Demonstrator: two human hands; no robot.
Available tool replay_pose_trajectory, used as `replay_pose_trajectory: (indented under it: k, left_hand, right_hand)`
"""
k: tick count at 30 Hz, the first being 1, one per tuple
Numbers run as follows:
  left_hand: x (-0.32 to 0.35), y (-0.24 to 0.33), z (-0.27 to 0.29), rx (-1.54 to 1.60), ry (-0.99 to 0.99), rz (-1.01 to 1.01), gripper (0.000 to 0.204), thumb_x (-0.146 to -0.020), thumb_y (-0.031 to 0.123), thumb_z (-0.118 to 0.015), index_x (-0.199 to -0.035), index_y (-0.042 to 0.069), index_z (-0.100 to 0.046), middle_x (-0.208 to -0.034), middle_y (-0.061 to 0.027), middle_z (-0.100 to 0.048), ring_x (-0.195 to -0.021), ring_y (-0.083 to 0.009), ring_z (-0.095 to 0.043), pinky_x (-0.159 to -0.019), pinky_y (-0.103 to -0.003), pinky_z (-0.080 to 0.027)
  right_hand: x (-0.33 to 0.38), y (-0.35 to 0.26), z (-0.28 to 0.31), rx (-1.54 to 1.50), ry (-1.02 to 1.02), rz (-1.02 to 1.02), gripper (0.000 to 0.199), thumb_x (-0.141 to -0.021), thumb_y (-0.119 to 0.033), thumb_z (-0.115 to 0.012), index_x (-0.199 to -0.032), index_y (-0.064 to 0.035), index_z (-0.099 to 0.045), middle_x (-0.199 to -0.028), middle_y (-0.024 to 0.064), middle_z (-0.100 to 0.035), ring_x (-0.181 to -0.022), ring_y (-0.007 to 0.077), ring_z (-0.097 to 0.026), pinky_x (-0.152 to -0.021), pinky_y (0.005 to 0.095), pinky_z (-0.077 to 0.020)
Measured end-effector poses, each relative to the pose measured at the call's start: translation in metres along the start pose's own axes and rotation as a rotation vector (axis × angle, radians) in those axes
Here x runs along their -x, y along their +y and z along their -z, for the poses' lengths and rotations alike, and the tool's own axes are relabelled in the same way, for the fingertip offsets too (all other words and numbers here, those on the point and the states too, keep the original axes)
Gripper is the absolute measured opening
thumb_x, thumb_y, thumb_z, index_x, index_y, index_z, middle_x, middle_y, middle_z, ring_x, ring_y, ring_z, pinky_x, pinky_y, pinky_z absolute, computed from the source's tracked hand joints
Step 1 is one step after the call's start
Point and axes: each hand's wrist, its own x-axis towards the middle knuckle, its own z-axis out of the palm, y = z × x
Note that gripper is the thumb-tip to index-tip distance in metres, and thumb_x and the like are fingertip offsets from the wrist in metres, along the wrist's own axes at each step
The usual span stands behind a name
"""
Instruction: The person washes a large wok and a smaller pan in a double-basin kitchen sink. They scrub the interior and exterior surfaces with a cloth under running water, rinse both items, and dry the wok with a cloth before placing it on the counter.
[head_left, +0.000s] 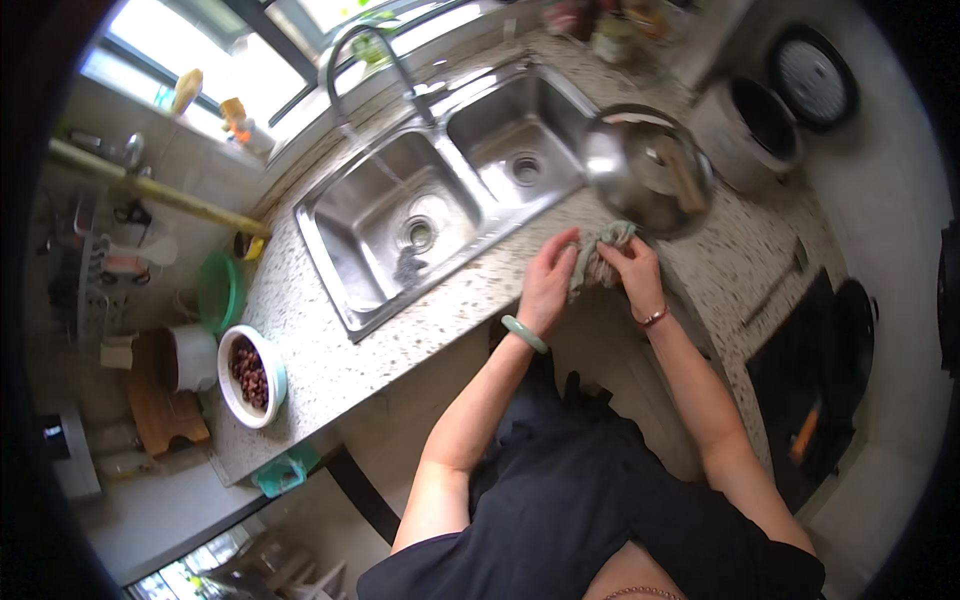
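Note:
A crumpled grey-green cloth is bunched between my two hands, just over the front edge of the counter. My left hand, below a pale green bangle, grips its left side. On the other side, the fingers of my right hand close round the upper right part. Right beyond the cloth stands a steel pan with a lid, a wooden piece lying across its top. The double steel sink is ahead to the left, and a thin stream runs from its curved tap into the left basin.
At the counter's left end are a white bowl of dark red pieces, a green lid and a wooden board. An open rice cooker stands far right. A black hob with a pan lies nearer on the right.

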Motion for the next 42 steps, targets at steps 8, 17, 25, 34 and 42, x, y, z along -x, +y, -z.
replay_pose_trajectory:
  k: [8,17,25,34,42]
  left_hand:
    - [-0.041,0.014,0.218,0.255,0.401,0.298,0.024,-0.089,0.021,-0.068,-0.107,0.007,-0.063,-0.092,-0.0010,-0.063,-0.077,-0.0070,-0.057,-0.063,-0.021,-0.047]
    - [-0.101,-0.053,0.359,-0.348,0.608,0.318,0.028,-0.092,0.025,-0.062,-0.113,0.007,-0.062,-0.097,-0.0077,-0.067,-0.078,-0.0121,-0.062,-0.069,-0.026,-0.051]
    - [-0.091,-0.159,0.380,-0.901,0.640,0.944,0.073,-0.073,0.027,-0.079,-0.134,0.013,-0.040,-0.132,-0.0170,-0.044,-0.118,-0.0335,-0.052,-0.090,-0.048,-0.048]
    - [-0.108,-0.140,0.372,-0.608,0.551,0.747,0.031,-0.072,0.027,-0.077,-0.086,0.007,-0.058,-0.084,-0.0096,-0.064,-0.081,-0.0252,-0.062,-0.071,-0.039,-0.049]
    - [-0.109,-0.104,0.359,0.159,0.426,0.502,0.039,-0.081,0.011,-0.068,-0.116,-0.001,-0.055,-0.104,-0.0131,-0.064,-0.097,-0.0194,-0.061,-0.088,-0.031,-0.048]
  right_hand:
    - [-0.121,0.052,-0.213,0.094,-0.343,-0.159,0.016,-0.083,-0.018,-0.073,-0.082,-0.0049,-0.064,-0.066,-0.0058,-0.055,-0.055,0.0024,-0.047,-0.049,0.0208,-0.0372]
    - [-0.180,0.079,-0.323,0.208,-0.507,-0.474,0.022,-0.084,-0.026,-0.072,-0.095,-0.0080,-0.066,-0.081,-0.0052,-0.064,-0.067,0.0025,-0.053,-0.056,0.0199,-0.0406]
    - [-0.177,0.151,-0.321,0.737,-0.678,-0.488,0.041,-0.075,-0.035,-0.074,-0.095,0.0001,-0.066,-0.079,0.0084,-0.067,-0.070,0.0150,-0.062,-0.063,0.0304,-0.0490]
    - [-0.164,0.204,-0.313,1.278,-0.812,-0.202,0.062,-0.080,-0.035,-0.071,-0.128,-0.0013,-0.050,-0.124,0.0173,-0.058,-0.102,0.0326,-0.062,-0.082,0.0397,-0.0510]
    - [-0.168,0.174,-0.373,0.648,-0.672,-0.569,0.048,-0.083,-0.034,-0.069,-0.111,0.0032,-0.057,-0.095,0.0138,-0.066,-0.076,0.0219,-0.067,-0.053,0.0316,-0.0560]
